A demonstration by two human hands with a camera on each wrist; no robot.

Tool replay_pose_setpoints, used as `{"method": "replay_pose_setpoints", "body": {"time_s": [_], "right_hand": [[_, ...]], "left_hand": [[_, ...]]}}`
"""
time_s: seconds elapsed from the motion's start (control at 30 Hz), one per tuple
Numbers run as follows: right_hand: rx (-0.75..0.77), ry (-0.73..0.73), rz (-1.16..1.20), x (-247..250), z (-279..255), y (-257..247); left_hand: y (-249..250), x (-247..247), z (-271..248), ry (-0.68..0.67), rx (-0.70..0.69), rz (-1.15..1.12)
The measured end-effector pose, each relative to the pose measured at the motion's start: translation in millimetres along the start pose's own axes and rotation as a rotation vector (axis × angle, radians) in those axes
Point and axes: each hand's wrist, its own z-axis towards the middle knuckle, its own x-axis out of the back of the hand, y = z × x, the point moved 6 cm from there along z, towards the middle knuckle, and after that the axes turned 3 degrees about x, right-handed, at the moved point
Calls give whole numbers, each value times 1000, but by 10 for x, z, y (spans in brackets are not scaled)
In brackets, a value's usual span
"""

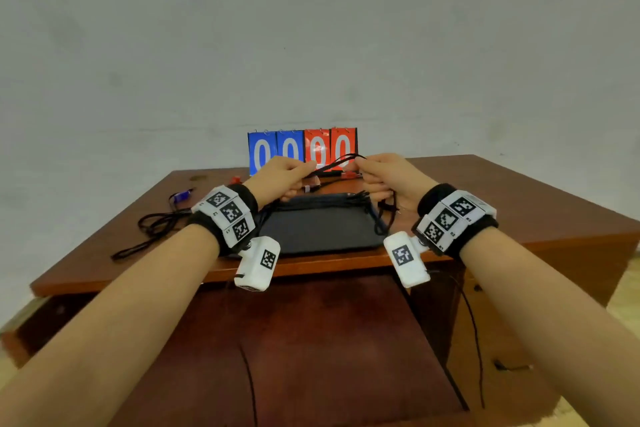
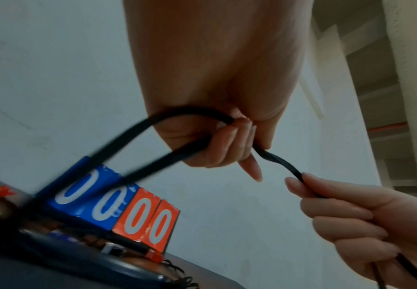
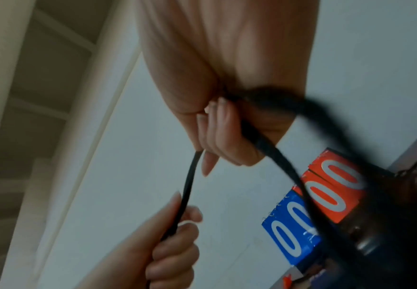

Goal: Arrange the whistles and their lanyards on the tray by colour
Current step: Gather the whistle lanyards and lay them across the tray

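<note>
A black lanyard hangs above the dark tray, both the left hand and the right hand pinching it; wrist views alone reveal curled fingers. At ten o'clock lies a blue whistle; cords edge the tray.
</note>
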Motion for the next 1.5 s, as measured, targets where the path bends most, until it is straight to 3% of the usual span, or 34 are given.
{"method": "replay_pose_setpoints", "body": {"time_s": [0.23, 0.4, 0.47, 0.57, 0.67, 0.8, 0.97, 1.2, 1.5], "right_hand": [[-102, 126, -34, -152, 139, 405], [-143, 258, -97, -72, 350, 554], [-121, 351, -200, 24, 416, 542], [-134, 458, -623, 193, 453, 480], [-119, 388, -847, 131, 475, 428], [27, 34, -543, -442, 486, 328], [-41, -223, -326, -894, 515, 433], [1, -152, -282, -819, 573, 372], [-27, -83, -539, -429, 735, 295]], "left_hand": [[-798, 326, -324, 56, 131, -44], [-1067, 551, -324, 88, 197, -109], [-1060, 636, -319, 90, 189, -166], [-942, 704, -312, 40, 145, -209], [-771, 668, -267, 13, 103, -169], [-552, 481, -166, -20, 53, -176], [-420, 436, -25, 50, -1, -89], [-567, 583, 40, 101, 33, 11], [-901, 981, 118, 267, 151, 22]]}}
